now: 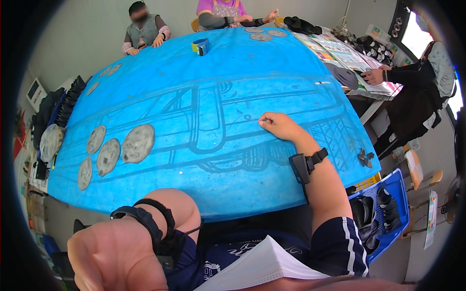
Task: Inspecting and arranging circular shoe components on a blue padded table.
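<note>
My right hand (280, 126) rests on the large table's blue cover (252, 189), right of the middle. Its fingers are curled together, and whatever they may hold is hidden. A black device is strapped on that wrist. Raised close in the lower left, my left hand (114, 257) turns its palm up; its fingers run out of the picture. Dark straps ring that wrist. Several round grey discs (138, 143) lie on the cover to the left. A tiny white bit (181, 172) lies between them and my body.
Small black pieces (365, 157) lie at the table's right corner, above a blue crate (401, 213) of black parts. A blue-and-yellow banded object (200, 46) sits far back. Two people are behind the table; another person works at a side table (361, 94) on the right.
</note>
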Demonstrator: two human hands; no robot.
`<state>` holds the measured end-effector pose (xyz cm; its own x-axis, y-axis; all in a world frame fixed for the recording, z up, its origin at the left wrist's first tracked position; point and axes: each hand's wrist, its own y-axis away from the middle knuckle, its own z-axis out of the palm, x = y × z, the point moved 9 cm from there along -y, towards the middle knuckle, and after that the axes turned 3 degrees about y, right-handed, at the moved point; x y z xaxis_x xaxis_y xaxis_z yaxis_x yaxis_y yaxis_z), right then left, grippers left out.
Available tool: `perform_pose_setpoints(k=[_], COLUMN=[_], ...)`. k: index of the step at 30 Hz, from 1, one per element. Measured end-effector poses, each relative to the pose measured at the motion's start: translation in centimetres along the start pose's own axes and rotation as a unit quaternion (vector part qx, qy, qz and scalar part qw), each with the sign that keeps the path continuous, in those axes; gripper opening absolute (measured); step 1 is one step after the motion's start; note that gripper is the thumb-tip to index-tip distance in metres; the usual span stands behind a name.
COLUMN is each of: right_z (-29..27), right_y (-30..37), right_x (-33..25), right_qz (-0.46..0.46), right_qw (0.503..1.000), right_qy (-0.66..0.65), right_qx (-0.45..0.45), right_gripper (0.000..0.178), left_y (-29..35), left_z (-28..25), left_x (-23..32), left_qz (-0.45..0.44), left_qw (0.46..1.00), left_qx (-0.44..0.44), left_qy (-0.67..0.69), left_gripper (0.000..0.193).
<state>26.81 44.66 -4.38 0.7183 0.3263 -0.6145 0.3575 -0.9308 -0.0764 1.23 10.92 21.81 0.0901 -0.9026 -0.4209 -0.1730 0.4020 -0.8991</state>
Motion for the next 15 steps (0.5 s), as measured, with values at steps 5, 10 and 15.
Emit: perform_pose_setpoints(k=[5, 10, 15], right_z=[0.04, 0.06, 0.01], right_y=[-0.07, -0.07, -0.10], right_x=[-0.05, 0.04, -0.03], right_qz=[-0.007, -0.011, -0.022], right_qw=[1.000, 1.000, 1.000], right_qy=[0.006, -0.001, -0.002], right_qx=[-0.001, 0.005, 0.015], right_gripper=[0.027, 0.027, 0.027], left_y=[0.01, -0.20, -0.33], left_z=[-0.03, 0.15, 0.20], left_x=[0.07, -0.12, -0.29], left_qz=[0.006, -0.012, -0.023], left_qw=[1.000, 1.000, 1.000], left_qx=[-0.012, -0.013, -0.013], left_qy=[0.011, 0.000, 0.015], left_gripper=[0.027, 0.029, 0.032])
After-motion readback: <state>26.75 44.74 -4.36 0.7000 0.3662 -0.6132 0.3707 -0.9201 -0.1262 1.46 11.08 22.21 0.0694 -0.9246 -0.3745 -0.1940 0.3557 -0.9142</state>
